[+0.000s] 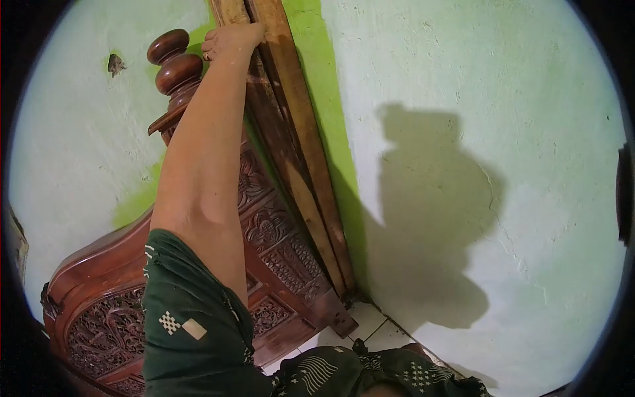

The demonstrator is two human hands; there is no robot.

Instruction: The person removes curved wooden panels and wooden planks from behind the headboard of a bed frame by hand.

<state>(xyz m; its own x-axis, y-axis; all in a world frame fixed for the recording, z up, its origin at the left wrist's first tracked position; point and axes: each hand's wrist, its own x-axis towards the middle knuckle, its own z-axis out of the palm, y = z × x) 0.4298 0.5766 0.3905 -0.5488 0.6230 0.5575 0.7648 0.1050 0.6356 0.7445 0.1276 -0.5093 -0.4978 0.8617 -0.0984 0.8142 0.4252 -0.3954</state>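
Observation:
My left hand [231, 41] reaches up to the top of the view, its fingers curled around a long wooden board [229, 11]. A ring shows on one finger. A second wooden board [291, 86] leans beside the gripped one, and both run down to the floor at the corner of the walls. Just left of the hand rises the turned post [180, 73] of a carved wooden headboard [281, 241], partly hidden behind my arm. My right hand is out of view.
A pale green wall [423, 59] with a bright green strip stands behind the boards, bearing a large shadow. White floor tiles [370, 324] show at the bottom. The left wall has a small hole [116, 64]. A dark object [624, 195] sits at the right edge.

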